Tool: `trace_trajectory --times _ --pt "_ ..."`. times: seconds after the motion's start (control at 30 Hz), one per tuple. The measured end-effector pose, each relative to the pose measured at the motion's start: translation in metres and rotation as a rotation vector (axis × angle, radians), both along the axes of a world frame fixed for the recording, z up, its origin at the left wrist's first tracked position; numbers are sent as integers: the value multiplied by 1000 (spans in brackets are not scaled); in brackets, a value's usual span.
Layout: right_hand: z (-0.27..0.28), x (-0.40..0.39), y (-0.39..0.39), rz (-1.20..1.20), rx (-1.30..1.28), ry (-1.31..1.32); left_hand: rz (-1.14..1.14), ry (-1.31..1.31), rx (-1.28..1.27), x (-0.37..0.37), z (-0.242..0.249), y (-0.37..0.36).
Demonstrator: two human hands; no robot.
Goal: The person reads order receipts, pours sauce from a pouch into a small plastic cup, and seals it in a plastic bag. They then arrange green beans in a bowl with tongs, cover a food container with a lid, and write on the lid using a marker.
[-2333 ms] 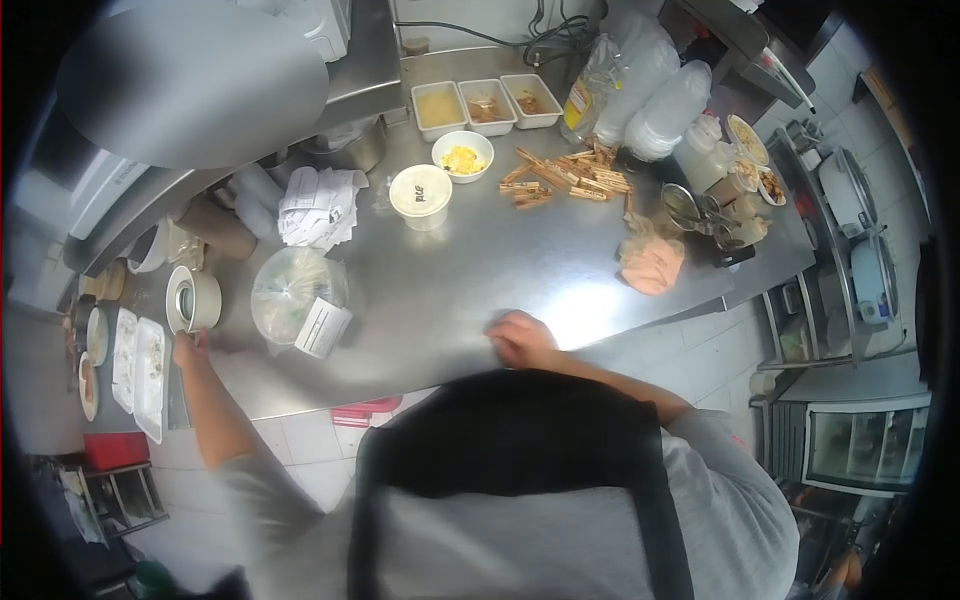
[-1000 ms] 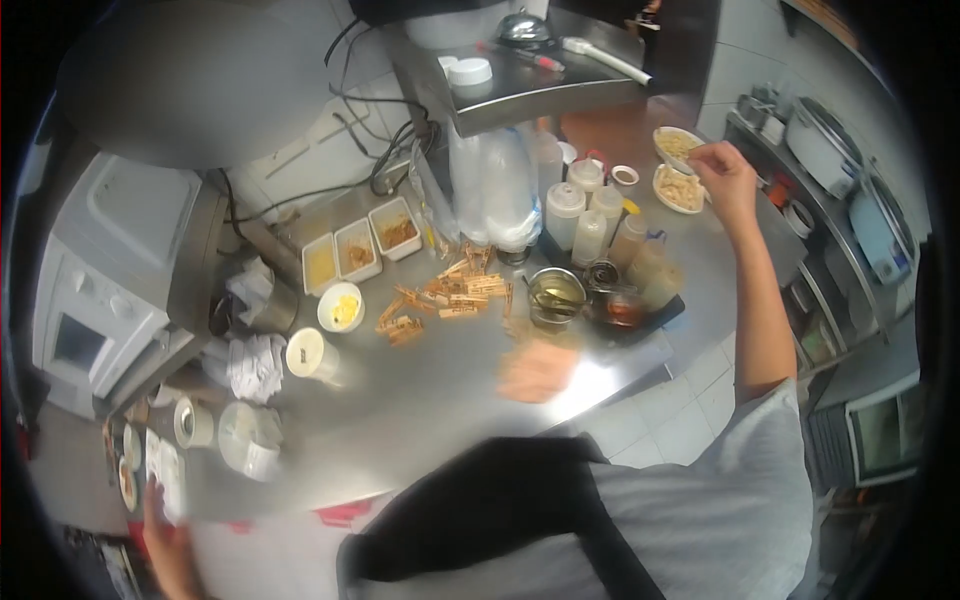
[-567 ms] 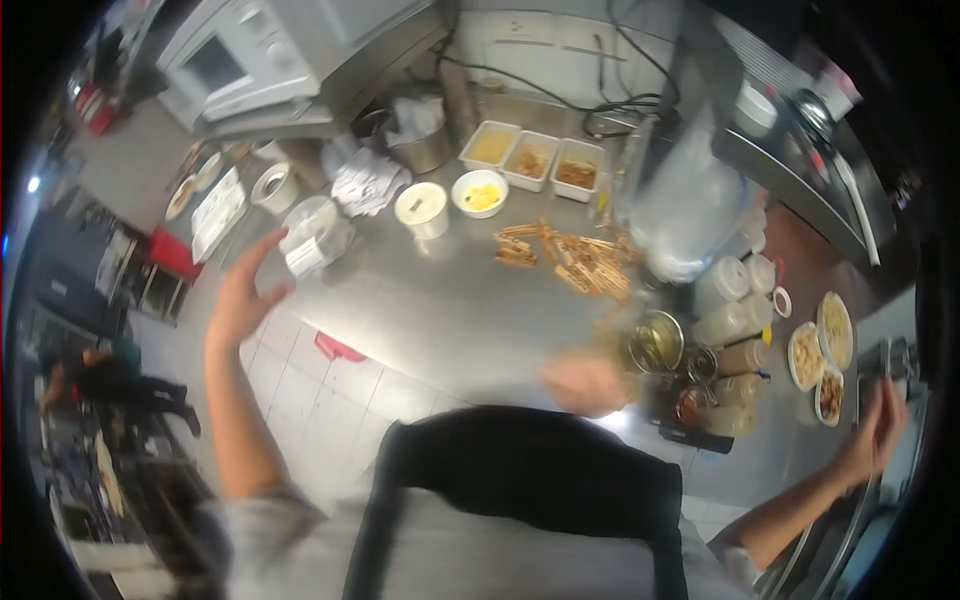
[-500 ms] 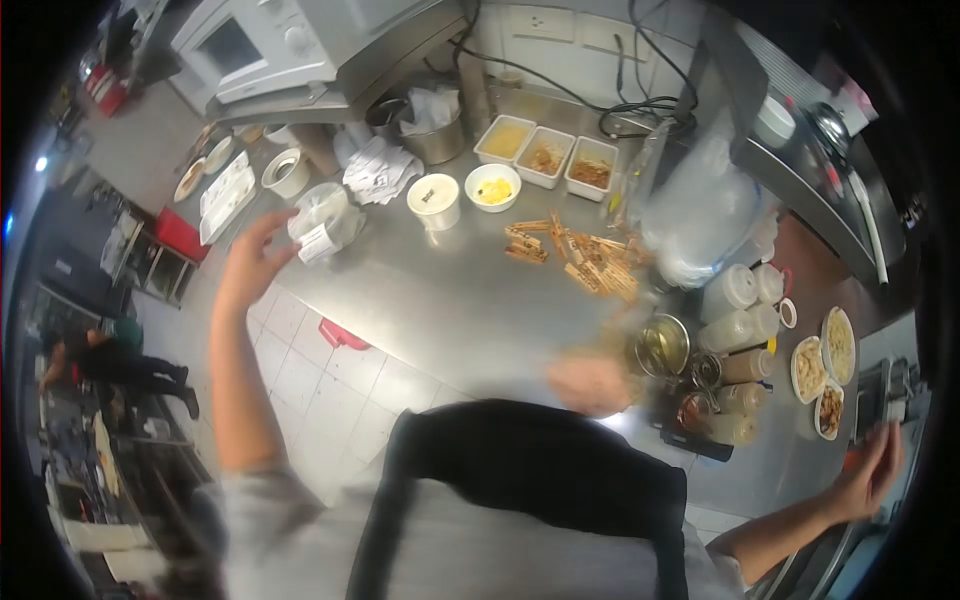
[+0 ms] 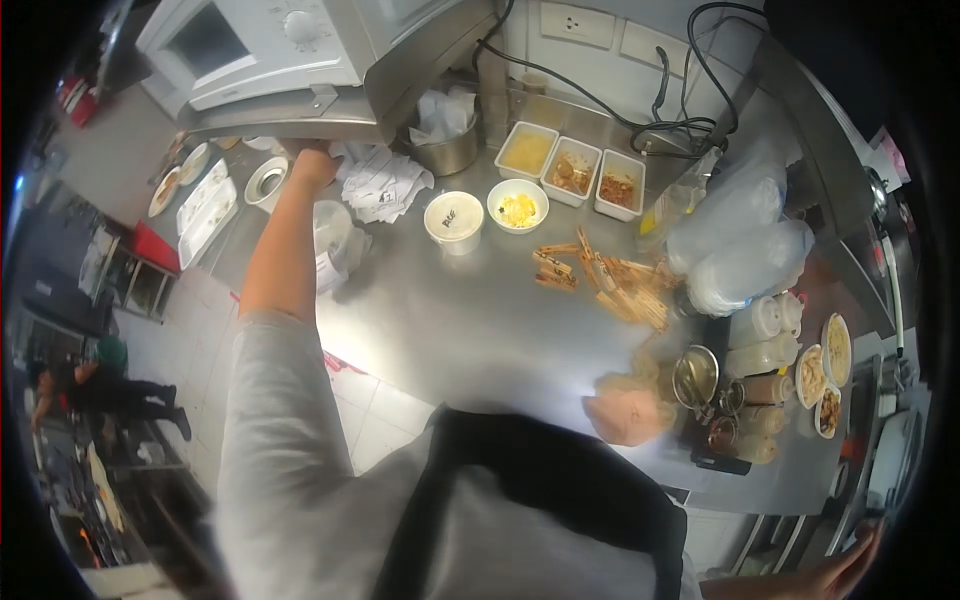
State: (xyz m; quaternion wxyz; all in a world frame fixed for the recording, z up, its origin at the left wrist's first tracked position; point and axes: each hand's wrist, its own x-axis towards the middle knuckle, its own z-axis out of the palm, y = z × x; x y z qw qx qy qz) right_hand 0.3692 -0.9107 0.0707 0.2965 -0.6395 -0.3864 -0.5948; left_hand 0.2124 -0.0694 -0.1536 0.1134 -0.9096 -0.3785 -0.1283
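Observation:
My left hand (image 5: pixel 315 168) reaches to the back left, under the front edge of the microwave shelf. It is between a white round container (image 5: pixel 267 183) and a pile of crumpled printed papers (image 5: pixel 383 184). Its fingers are hidden, so a grip cannot be made out. Below my left wrist, a clear plastic bag with a white label (image 5: pixel 338 245) stands on the counter, partly behind my forearm. My right hand (image 5: pixel 848 568) is low at the right edge, away from the counter things, its fingers stretched out and nothing visible in them.
A lidded white tub (image 5: pixel 453 222), a bowl with yellow food (image 5: pixel 518 208) and wooden clothespins (image 5: pixel 622 285) occupy the steel counter (image 5: pixel 440 320). Squeeze bottles (image 5: pixel 765 355) stand right. A microwave (image 5: pixel 260 55) overhangs the back left. Another person (image 5: pixel 110 395) is far left.
My left hand has moved from beside the bag, fingers apart, up and back under the shelf edge. My right hand has dropped lower. The view has shifted and come closer to the counter's back.

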Motion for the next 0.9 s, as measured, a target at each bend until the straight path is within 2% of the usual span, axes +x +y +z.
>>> trace_trajectory --times 0.03,0.1,0.27,0.4,0.47,0.5,0.6,0.7,0.8,0.9 --pt "3 -10 15 2 -11 0 -92 -8 98 5 -9 19" --pt "2 -32 16 -94 -36 43 -72 -82 -57 26 -7 37" --pt "5 -79 56 -238 -131 64 -89 -68 -33 51 -4 75" --pt "5 -97 88 -225 -74 109 -102 -85 -35 51 1 95" --pt "4 -104 97 -325 -101 110 -106 -96 -34 50 5 101" --pt "4 -107 99 -374 -117 111 -111 -102 -34 50 6 103" --pt "-12 -118 60 -625 -99 352 -115 -119 -41 45 8 108" --pt "-18 -117 55 -656 -44 373 -120 -132 -35 47 10 109" --pt "-19 -119 65 -594 -167 327 -132 -143 -21 53 -1 98" --pt "-21 -120 59 -635 -90 398 -126 -153 -13 58 -7 92"
